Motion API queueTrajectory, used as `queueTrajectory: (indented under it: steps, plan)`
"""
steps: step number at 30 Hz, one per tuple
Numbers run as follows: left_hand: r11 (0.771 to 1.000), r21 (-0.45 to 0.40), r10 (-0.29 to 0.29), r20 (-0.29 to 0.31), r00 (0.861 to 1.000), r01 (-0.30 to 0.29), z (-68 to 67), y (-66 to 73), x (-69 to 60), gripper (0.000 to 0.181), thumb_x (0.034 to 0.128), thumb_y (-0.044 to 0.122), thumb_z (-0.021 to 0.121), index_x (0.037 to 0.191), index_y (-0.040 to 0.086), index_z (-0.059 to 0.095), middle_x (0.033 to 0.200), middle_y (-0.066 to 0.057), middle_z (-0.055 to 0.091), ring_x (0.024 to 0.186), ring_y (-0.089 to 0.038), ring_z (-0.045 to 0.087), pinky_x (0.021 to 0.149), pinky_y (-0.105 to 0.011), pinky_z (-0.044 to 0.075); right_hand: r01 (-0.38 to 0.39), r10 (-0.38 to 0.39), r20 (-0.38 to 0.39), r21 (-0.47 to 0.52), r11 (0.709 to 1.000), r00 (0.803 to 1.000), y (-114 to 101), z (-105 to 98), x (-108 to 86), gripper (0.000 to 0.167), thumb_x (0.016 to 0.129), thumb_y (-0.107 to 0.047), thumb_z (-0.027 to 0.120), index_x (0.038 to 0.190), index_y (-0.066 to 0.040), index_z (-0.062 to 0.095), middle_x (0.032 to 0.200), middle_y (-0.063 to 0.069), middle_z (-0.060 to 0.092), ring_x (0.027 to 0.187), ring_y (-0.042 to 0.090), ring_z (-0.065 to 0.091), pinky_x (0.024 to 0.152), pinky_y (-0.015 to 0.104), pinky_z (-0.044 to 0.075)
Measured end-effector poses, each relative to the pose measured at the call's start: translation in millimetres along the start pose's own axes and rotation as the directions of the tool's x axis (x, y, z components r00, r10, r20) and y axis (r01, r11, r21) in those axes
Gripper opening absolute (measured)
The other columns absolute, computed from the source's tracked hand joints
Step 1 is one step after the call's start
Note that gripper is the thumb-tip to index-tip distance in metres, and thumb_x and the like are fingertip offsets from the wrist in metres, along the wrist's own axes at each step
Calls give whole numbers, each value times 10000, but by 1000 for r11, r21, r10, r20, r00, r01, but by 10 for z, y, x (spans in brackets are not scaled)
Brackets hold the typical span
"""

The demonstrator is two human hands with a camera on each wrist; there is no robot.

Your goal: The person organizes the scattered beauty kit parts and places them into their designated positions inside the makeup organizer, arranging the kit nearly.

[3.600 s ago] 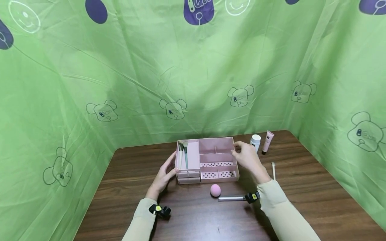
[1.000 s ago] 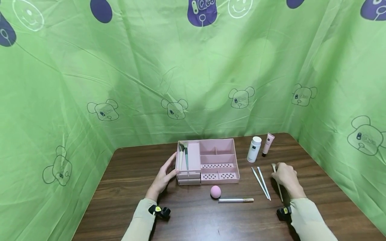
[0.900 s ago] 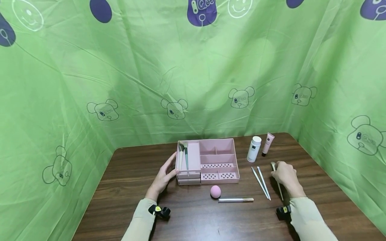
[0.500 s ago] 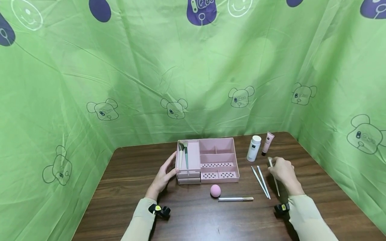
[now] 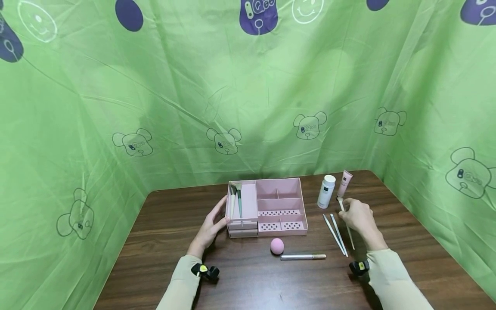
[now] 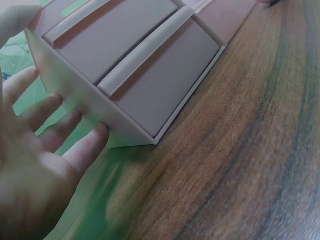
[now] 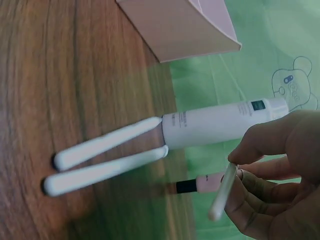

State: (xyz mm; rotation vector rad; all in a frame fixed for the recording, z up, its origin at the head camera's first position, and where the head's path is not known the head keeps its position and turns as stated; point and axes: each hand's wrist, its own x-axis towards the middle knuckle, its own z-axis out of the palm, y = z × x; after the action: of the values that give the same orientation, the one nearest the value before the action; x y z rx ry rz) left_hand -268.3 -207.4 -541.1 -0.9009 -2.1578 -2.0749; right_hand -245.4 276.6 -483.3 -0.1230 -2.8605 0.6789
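Observation:
My right hand (image 5: 358, 218) pinches a thin pale makeup brush (image 5: 347, 224) between thumb and fingers. In the right wrist view the brush's handle end (image 7: 223, 192) sticks out of the fingers. My left hand (image 5: 207, 228) rests against the left side of a pink makeup organizer (image 5: 282, 231). In the left wrist view its extended fingers (image 6: 89, 147) touch the organizer's side panel, and the thumb lies near the upper front corner. Two makeup brushes (image 5: 239, 201) lie in the organizer's left top tray. Two white slim brushes (image 5: 335, 235) lie on the table, left of my right hand.
A white bottle (image 5: 326, 192) and a pink tube (image 5: 344, 184) stand at the back right. In front of the organizer sit a pink sponge ball (image 5: 277, 246) and a silver tube (image 5: 303, 257). Green cloth (image 5: 267, 107) hangs around the wooden table (image 5: 174, 215).
My right hand has left the organizer's right side and gone to the brush on the right. In the last second the brush has shifted left and back in its grip. My left hand stays put.

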Motion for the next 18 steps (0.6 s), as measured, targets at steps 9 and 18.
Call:
queueTrajectory:
  steps: [9,18]
  plan:
    - [1000,-7,-24,1,1000,24,0,56,-5,680,954,-36,517,1549,28,195,1587,-224,226,1434,-444,217,1148,-321,280,29,-29,17,1,1000,999,-150,-24,-11,316,771,-163,678,1053,-21,667,828,134,686,864,473,624,696,577,452]
    - [1000,-5,4,6,1000,-4,-4,17,-12,678,963,-24,511,1556,56,191,1583,-241,222,1426,-456,230,1136,-309,310,38,-38,8,6,999,999,-277,-41,-39,317,769,-150,674,1067,-41,673,797,82,680,805,409,626,666,547,453]
